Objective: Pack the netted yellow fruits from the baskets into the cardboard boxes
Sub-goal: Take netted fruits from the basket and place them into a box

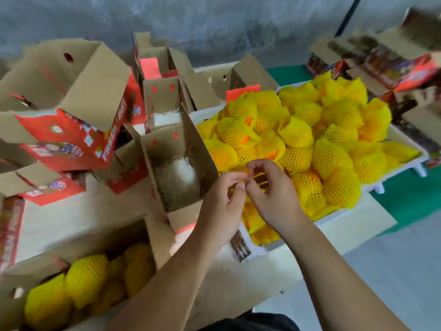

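Step in hand: picking or adjusting one netted fruit at the near-left edge of the heap, just right of the open box. Left hand [220, 199] and right hand [269, 189] meet over the fruit [259, 177]; fingers of both curl in and appear to pinch the yellow net between them. The fruit under the fingers is mostly hidden, so whether it is lifted or resting on the pile cannot be told

Fruits: bulk lies heaped in the white tray [403, 163] at right, each in yellow mesh. A second lot already sits in the near box [148, 237] at lower left, about full by the look of it

Target, judged: the open box [181, 144] just left of the hands, flaps up, pale shredded padding [177, 175] on its floor, no fruit seen in it

Next move calls for: a firm hold on the fruit itself and not just the net, a lift clear of the neighbours, a short carry left over the box wall, then a gentle set-down on the padding

Around: empty red-printed boxes [71, 130] stacked and tilted at left, more boxes behind, flat stacks [393, 60] at far right, green mat [410, 199] under the tray

In the way: the box's raised right flap [202, 149] stands between heap and box; loose net could snag on adjoining fruits
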### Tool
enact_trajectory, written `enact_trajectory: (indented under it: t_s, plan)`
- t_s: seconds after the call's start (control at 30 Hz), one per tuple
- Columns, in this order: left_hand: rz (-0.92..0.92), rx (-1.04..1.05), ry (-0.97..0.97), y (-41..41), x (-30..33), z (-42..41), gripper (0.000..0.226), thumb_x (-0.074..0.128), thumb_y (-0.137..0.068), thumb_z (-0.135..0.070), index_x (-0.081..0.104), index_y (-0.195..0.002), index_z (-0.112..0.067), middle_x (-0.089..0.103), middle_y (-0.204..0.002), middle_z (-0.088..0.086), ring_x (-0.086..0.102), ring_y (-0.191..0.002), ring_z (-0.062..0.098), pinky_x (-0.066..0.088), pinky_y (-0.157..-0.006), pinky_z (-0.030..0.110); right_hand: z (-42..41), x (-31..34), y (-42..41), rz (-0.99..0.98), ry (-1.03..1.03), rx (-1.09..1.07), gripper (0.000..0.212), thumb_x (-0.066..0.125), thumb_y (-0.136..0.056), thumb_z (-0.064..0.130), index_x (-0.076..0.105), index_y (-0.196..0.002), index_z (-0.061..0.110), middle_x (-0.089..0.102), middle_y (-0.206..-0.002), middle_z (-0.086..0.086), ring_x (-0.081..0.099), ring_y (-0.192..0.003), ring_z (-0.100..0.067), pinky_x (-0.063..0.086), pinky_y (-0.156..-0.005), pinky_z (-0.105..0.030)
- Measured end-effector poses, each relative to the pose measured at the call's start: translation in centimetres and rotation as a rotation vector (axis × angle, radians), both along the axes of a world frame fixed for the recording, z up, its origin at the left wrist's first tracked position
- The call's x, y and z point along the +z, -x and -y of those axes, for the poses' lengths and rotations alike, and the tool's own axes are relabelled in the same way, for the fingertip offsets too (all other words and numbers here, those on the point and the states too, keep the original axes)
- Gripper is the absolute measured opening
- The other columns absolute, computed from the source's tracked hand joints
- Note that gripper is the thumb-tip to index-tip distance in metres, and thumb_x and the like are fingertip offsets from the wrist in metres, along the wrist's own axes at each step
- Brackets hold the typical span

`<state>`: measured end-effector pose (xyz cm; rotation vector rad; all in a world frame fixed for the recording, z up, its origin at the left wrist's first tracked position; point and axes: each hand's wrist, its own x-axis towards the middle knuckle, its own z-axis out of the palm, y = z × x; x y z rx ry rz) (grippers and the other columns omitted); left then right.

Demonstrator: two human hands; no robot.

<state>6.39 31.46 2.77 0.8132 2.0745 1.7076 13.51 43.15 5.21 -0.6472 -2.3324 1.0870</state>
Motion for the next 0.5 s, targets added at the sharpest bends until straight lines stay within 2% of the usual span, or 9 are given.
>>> enact_trajectory:
  t_s: [0.07,0.13,0.2,0.27,0.33,0.4,0.5]
  plan:
    - [-0.040,-0.039,0.031,-0.8,-0.5,-3.6,0.023,0.055,-0.097,-0.030,0.065,-0.117,-0.033,0.069,-0.111,-0.016,0.065,-0.108,0.003,0.051,-0.091,0.021,-4.4,0.0,-1.1,-0.008,-0.053,-0.040,0.030,0.071,-0.089,0.006,0.065,-0.118,0.009,0.067,-0.111,-0.006,0.065,-0.099,-0.026,0.051,-0.087,-0.035]
    - [-0.133,-0.036,0.105,-1.1,-1.3,-6.6,0.021,0.062,-0.098,-0.018,0.067,-0.119,-0.021,0.069,-0.113,-0.006,0.064,-0.108,0.012,0.051,-0.097,0.032,-8.5,0.2,-1.6,-0.021,-0.166,-0.102,0.034,0.068,-0.086,0.009,0.064,-0.120,0.006,0.065,-0.115,-0.012,0.061,-0.108,-0.035,0.047,-0.094,-0.043]
    - [-0.260,0.053,0.190,-1.4,-2.2,-8.4,0.022,0.066,-0.096,-0.008,0.069,-0.117,-0.012,0.069,-0.111,0.002,0.062,-0.105,0.020,0.049,-0.097,0.042,-12.5,0.6,-1.2,0.065,-0.294,-0.188,0.051,0.065,-0.084,0.021,0.058,-0.132,0.006,0.061,-0.125,-0.017,0.053,-0.120,-0.039,0.037,-0.100,-0.046]
    - [-0.425,0.135,0.220,-2.1,-3.1,-8.8,0.022,0.065,-0.093,-0.011,0.069,-0.115,-0.012,0.067,-0.110,0.004,0.060,-0.105,0.024,0.047,-0.096,0.044,-16.1,1.0,0.1,0.253,-0.345,-0.243,0.074,0.065,-0.088,0.032,0.038,-0.153,0.011,0.050,-0.144,-0.015,0.042,-0.134,-0.040,0.030,-0.108,-0.047]
    - [-0.622,0.124,0.292,-2.8,-4.1,-8.6,0.026,0.064,-0.093,-0.020,0.066,-0.119,-0.016,0.061,-0.113,0.004,0.056,-0.106,0.026,0.045,-0.095,0.042,-18.2,0.9,1.9,0.441,-0.315,-0.213,0.092,0.068,-0.087,0.043,0.019,-0.162,0.020,0.043,-0.154,-0.009,0.033,-0.141,-0.039,0.025,-0.113,-0.051]
    - [-0.731,0.081,0.388,-3.3,-4.9,-8.3,0.030,0.063,-0.095,-0.027,0.062,-0.125,-0.023,0.054,-0.117,0.003,0.053,-0.107,0.026,0.044,-0.094,0.042,-18.8,0.5,3.3,0.535,-0.390,-0.135,0.096,0.073,-0.082,0.049,0.022,-0.159,0.024,0.045,-0.151,-0.008,0.035,-0.139,-0.038,0.026,-0.112,-0.054]
    - [-0.707,0.078,0.398,-3.2,-4.8,-8.4,0.031,0.064,-0.095,-0.029,0.061,-0.126,-0.026,0.050,-0.120,-0.001,0.051,-0.109,0.022,0.046,-0.093,0.041,-18.7,-0.1,3.8,0.572,-0.463,-0.093,0.093,0.081,-0.076,0.047,0.030,-0.150,0.025,0.046,-0.145,-0.009,0.041,-0.133,-0.038,0.033,-0.106,-0.055]
